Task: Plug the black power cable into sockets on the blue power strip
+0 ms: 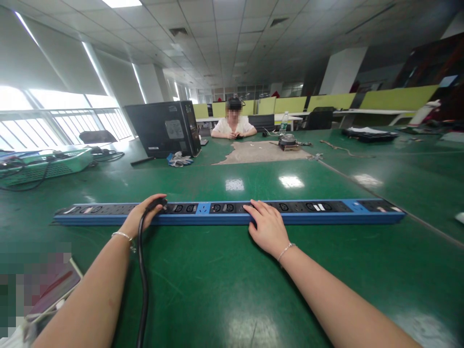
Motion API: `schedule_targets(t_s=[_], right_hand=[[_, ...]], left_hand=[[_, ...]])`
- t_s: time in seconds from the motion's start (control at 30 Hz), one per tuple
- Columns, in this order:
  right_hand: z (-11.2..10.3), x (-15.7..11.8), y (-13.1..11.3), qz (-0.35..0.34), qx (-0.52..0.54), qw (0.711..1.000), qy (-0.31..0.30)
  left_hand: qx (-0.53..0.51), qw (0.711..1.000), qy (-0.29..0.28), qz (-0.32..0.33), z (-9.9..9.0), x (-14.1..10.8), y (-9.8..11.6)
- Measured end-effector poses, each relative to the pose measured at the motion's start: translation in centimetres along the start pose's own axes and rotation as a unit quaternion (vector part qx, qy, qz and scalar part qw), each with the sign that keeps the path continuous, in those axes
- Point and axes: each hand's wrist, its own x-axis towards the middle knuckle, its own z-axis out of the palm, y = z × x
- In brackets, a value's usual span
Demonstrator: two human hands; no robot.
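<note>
A long blue power strip with black socket panels lies across the green table. My left hand is closed round a black plug at the strip's left part. From that plug a thick black cable runs down toward the near edge of the view. Whether the plug sits in a socket or only over it, I cannot tell. My right hand lies on the strip right of its middle, fingers stretched over the sockets and thumb at the front side. Nothing shows in its grasp.
Behind the strip stand a black computer case and a pair of work gloves. A green basket with cables is at the left. Across the table sits a person, near a water bottle. A black tray lies far right.
</note>
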Motion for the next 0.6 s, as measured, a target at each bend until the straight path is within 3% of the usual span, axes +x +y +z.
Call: schedule_targets(t_s=[0.3,0.6], right_hand=[[0.0,0.0,0.0,-0.001,-0.001,1.000,0.003],[0.1,0.0,0.0,0.001,-0.005,1.000,0.001]], left_hand=[[0.023,0.998,-0.039,0.047,0.1,-0.2,0.3],[0.076,0.996,-0.025,0.050,1.0,-1.0,-0.3]])
